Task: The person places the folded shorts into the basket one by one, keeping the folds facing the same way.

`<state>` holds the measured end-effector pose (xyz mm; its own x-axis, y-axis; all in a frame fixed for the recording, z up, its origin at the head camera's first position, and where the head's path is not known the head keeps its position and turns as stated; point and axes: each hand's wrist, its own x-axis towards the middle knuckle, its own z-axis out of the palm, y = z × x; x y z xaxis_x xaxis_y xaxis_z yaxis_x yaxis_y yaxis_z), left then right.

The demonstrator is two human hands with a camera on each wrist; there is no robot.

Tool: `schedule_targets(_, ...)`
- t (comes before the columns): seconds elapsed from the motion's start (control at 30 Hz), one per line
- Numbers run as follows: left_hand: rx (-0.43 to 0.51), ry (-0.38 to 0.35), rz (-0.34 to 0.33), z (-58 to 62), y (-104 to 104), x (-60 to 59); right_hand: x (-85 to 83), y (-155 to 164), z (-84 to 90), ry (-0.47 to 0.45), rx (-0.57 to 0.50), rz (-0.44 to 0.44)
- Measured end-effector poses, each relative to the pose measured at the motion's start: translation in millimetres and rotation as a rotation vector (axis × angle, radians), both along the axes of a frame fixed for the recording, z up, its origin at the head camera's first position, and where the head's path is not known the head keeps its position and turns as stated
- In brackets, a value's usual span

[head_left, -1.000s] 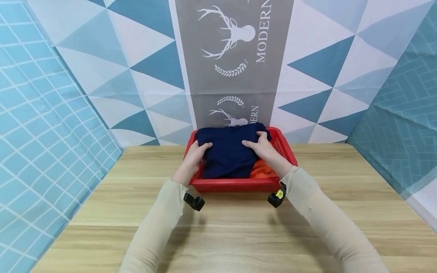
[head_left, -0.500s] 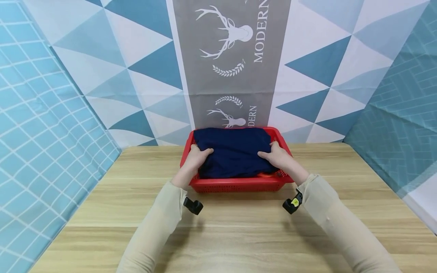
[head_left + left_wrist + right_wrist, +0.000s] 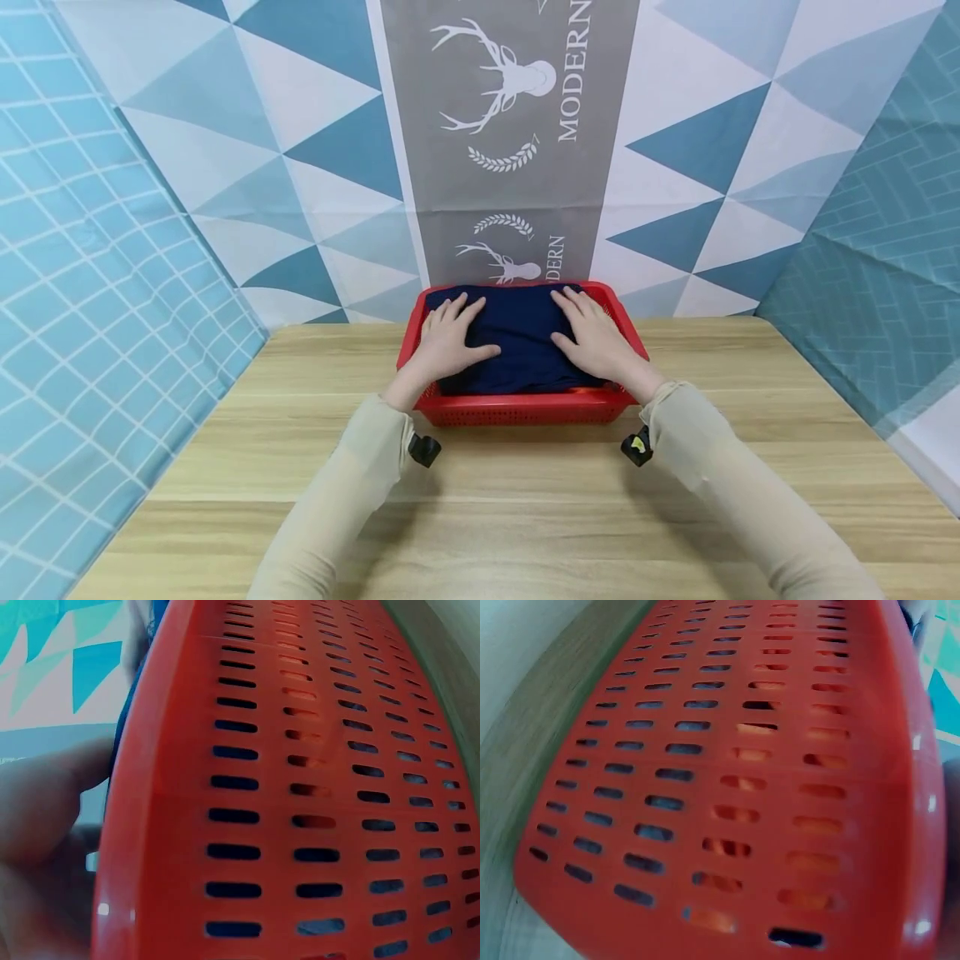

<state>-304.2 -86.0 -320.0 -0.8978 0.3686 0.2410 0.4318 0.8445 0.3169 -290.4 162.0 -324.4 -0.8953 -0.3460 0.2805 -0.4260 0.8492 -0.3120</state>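
A folded navy cloth [image 3: 517, 333] lies in a red plastic basket [image 3: 517, 410], filling most of its top. My left hand [image 3: 448, 342] rests on the cloth's left side with fingers spread and straight. On the right side my right hand [image 3: 596, 340] lies likewise, its fingers stretched out over the cloth. A sliver of orange fabric [image 3: 588, 389] shows under the cloth at the front right. In the left wrist view the slotted basket wall [image 3: 277, 787] hides most of the work, with the left thumb [image 3: 82, 765] beyond the rim. Orange and grey fabric shows through the slots in the right wrist view.
The basket stands at the far edge of a wooden table [image 3: 517, 508], close to a patterned backdrop [image 3: 510, 183] with deer heads. Blue tiled sheets hang at the left [image 3: 112, 250] and right. Each wrist wears a small black camera.
Both hands gripped the navy cloth by its sides, and the right drew its edge outward over the orange fabric. They have since let go and lie flat on top.
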Motion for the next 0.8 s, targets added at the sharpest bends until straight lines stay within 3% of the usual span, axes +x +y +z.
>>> schedule_targets(0.13, -0.093, -0.070, -0.007, -1.8, 3, -0.1, -6.0, -3, -5.6, -0.026, 0.051, 0.037)
schedule_targets(0.6, -0.138, -0.259, -0.018, -14.6, 4, -5.5, -15.2, -2, -21.5, -0.218, 0.014, 0.080)
schedule_targets(0.8, -0.137, -0.268, -0.024, -15.6, 4, -5.0, -18.6, -1, -29.8, -0.275, 0.042, 0.118)
